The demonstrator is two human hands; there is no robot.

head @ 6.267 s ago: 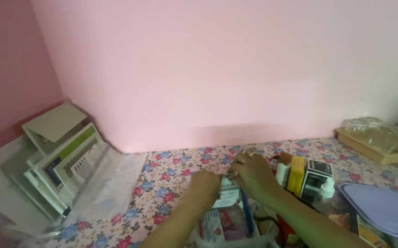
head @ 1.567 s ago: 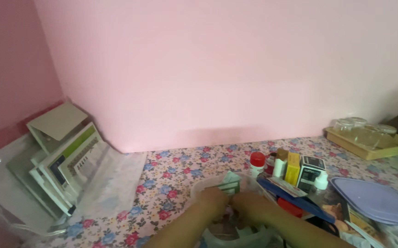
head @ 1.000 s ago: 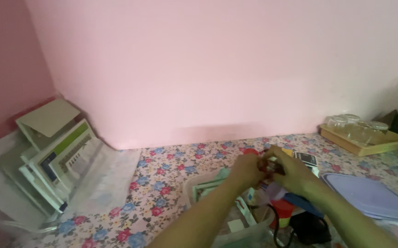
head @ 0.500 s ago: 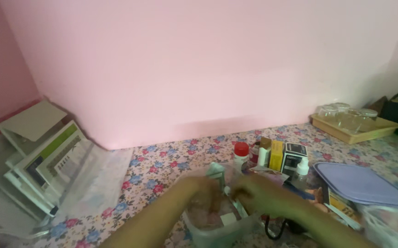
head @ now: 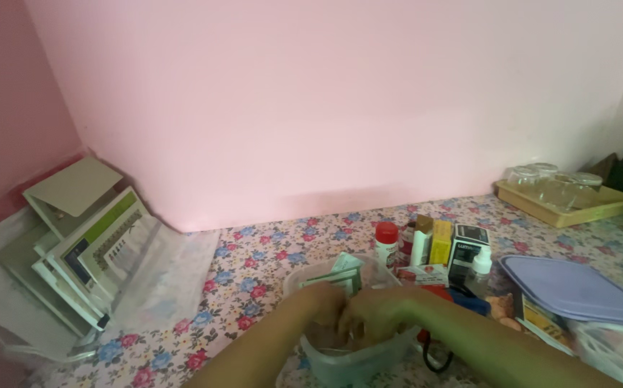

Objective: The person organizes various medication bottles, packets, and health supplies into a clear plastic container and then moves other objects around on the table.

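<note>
Both my hands reach down into a clear plastic tub (head: 304, 276) standing on the flowered tablecloth. My left hand (head: 320, 304) and my right hand (head: 374, 314) touch each other inside it, fingers curled among small packets. Whether either hand grips a packet is hidden by the fingers. Green and white packets (head: 341, 271) stick up at the tub's far side.
Right of the tub stand a red-capped white bottle (head: 386, 243), a yellow box (head: 441, 242), a black and white box (head: 469, 251) and a dropper bottle (head: 479, 269). A lilac lid (head: 577, 291) lies further right. A wooden tray of glasses (head: 559, 194) sits at the back right; bagged boxes (head: 88, 251) are on the left.
Both hands came down from near the small bottles into the tub and now sit deeper in it. The view shifted slightly to the left.
</note>
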